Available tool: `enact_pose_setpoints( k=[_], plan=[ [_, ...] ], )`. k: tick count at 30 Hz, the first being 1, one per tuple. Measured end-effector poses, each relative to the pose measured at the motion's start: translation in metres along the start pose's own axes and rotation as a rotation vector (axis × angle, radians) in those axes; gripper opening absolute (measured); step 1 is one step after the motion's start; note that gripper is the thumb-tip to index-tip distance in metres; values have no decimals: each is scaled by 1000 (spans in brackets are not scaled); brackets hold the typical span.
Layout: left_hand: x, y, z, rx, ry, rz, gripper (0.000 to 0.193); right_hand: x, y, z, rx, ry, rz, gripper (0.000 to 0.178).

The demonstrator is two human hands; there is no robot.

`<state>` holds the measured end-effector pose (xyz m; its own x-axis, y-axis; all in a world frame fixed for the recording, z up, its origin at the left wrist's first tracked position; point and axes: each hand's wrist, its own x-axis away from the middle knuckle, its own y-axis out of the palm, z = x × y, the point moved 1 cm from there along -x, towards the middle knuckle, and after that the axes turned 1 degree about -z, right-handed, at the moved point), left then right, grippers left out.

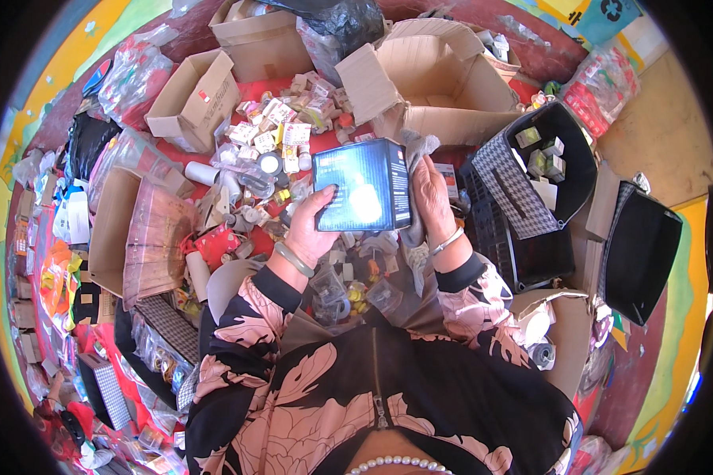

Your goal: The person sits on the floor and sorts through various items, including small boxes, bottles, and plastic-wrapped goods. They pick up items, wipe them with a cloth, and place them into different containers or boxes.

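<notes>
A dark blue cardboard box [342,178] is held up in front of me, with glare on its broad face. My left hand [309,228] grips its lower left edge, thumb on the front and the other fingers hidden behind. Against the box's right side, my right hand [432,198] presses a grey cloth [421,146] that sticks out above and below the fingers. Beneath and beyond the box lies a pile of small boxes [296,134], bottles and plastic packs on a red ground sheet.
Open cardboard boxes stand beyond, one at the far left [184,119] and a large one [444,123] at the far right. On the right, a houndstooth storage bin [505,184] holds several small cartons beside a black crate [540,257]. A pink-lined carton [154,229] stands left.
</notes>
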<state>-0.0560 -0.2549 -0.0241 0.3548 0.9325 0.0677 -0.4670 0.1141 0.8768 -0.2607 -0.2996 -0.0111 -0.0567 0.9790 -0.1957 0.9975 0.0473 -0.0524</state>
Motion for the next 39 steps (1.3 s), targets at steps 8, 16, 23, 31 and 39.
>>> enact_pose_setpoints(
  k=[8, 16, 23, 31, 39],
  plan=[
    [-5, 31, -10, 311, -152, -224, 81, -2, -7, 19, -661, 576, 186, 31],
    [-14, 32, -17, 304, -142, -62, 73, -2, -13, -30, -769, 103, 368, 39],
    [-19, 35, -28, 367, 35, 188, 64, 9, 57, -27, 728, -380, 14, 39],
    [-23, 19, -10, -437, 381, 389, 60, 82, 58, -35, 450, -465, -182, 34],
    [-13, 66, -50, 22, -31, -194, 67, 201, -52, -128, 632, 52, 423, 48]
  ],
)
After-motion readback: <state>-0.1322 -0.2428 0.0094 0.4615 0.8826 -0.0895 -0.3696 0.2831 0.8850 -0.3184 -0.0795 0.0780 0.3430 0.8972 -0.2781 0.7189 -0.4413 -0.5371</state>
